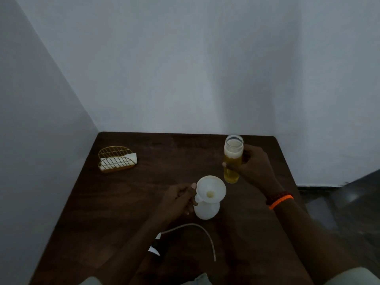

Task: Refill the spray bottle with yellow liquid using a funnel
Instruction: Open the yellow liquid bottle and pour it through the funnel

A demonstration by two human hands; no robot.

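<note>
A white spray bottle (206, 210) stands on the dark wooden table (127, 202) with a white funnel (211, 189) set in its neck; a little yellow shows at the funnel's throat. My left hand (177, 199) grips the funnel's rim and the bottle's neck from the left. My right hand (254, 165) holds an open glass jar (233, 159) upright, behind and to the right of the funnel; the jar is mostly full of yellow liquid. The spray head with its long white dip tube (202, 231) lies on the table in front of the bottle, partly hidden by my left forearm.
A gold wire napkin holder (116, 159) with white napkins stands at the table's far left. Grey walls close off the far and left sides. The table's right edge drops to a dark floor (349, 198).
</note>
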